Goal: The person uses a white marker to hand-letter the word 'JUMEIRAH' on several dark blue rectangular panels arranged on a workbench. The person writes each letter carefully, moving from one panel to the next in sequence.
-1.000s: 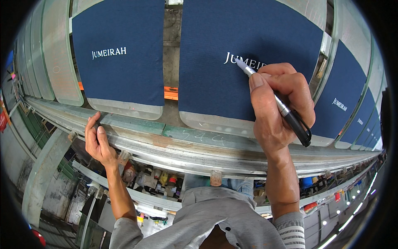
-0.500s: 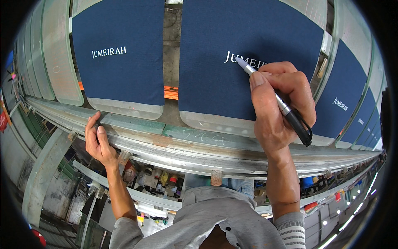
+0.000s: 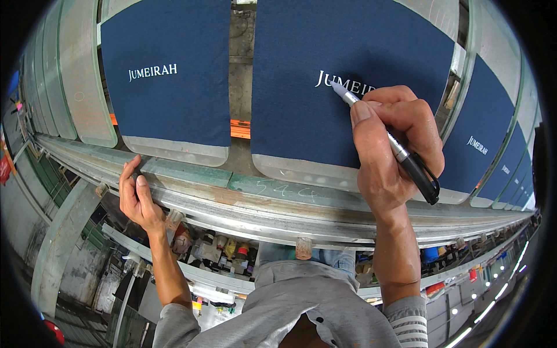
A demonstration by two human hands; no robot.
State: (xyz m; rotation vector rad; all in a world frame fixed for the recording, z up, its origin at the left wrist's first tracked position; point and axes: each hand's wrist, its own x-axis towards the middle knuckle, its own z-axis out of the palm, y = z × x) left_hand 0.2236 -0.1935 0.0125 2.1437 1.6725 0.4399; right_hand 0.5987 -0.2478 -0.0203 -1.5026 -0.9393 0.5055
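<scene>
Between thumb and fingers, my right hand [image 3: 394,145] grips a marker pen [image 3: 400,148] with a silver barrel and black back end. Its pale tip touches, or hovers just over, the white lettering [image 3: 348,87] on a navy blue fabric panel [image 3: 296,116]. My right hand covers the end of that lettering. The panel lies flat on a pale, round-cornered board [image 3: 307,173]. My left hand [image 3: 139,197] is at the near rail, fingers curled and thumb close to them. A small dark thing shows between them, too small to name.
Another navy panel [image 3: 168,110] with white print lies on the board to the left. More printed panels [image 3: 478,136] run off to the right. A long metal rail [image 3: 272,223] borders the near side. Below it, a shelf holds several bottles and jars [image 3: 232,255].
My right hand and the marker pen have shifted very slightly right in the picture, along with the panel. My left hand keeps its place and its curl.
</scene>
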